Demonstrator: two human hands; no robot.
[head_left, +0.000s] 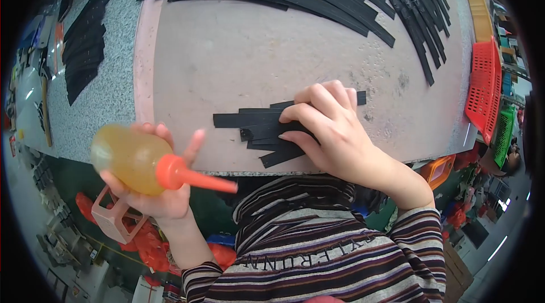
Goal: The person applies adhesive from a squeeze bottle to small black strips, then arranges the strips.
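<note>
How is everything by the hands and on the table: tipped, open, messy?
Bottle: tipped, holding yellowish liquid
Red nozzle: on the bottle; can't tell if open
Left hand: grip closed around the bottle
Near strips: black, overlapping, uneven
Right hand: fingers bent, on the near strips
Far strips: in overlapping rows
Left strips: bunched, overlapping

A speckled grey counter (pixel 122 19) stands over a dark green floor (pixel 65 175); a pale pink plastic stool (pixel 107 226) sits below its near edge, at left.
</note>
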